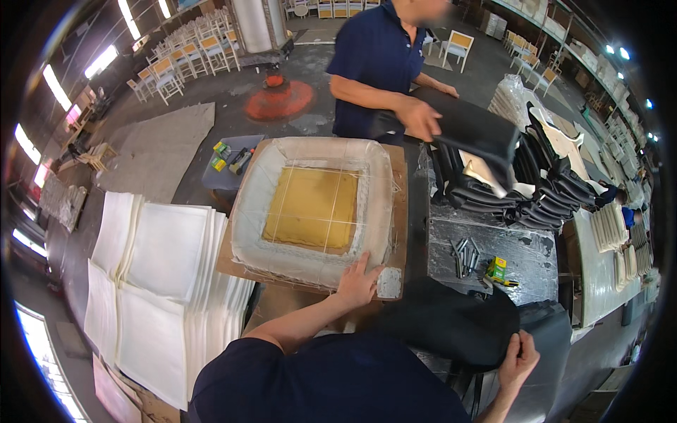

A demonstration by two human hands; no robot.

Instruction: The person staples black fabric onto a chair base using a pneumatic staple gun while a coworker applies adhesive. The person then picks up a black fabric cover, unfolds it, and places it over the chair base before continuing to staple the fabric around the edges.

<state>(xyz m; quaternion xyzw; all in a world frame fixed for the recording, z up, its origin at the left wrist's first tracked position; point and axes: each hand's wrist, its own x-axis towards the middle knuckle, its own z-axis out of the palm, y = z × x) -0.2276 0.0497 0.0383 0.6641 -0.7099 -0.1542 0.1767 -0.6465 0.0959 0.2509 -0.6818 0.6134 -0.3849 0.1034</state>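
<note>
My left hand [357, 286] lies with fingers apart on the near right rim of a padded square frame [247, 211], which looks wrapped in clear plastic. Inside the frame sits a yellow foam-like pad [310, 208], with thin strings crossing over it. A brown board [400, 211] is under the frame. On the right, my right hand [520, 359] pinches the edge of a black leather-like sheet [458, 321]. The sheet spreads across the near side of the table beside the frame, and its left end is hidden behind my body.
Stacked white foam sheets [166, 247] stand at left. A grey bin [224, 180] holds small boxes and tools. Across the table, a co-worker [367, 63] handles a black piece beside piled black covers [486, 201]. Metal strips [464, 257] and a yellow-green box [496, 269] lie on the plastic-covered tabletop [493, 236].
</note>
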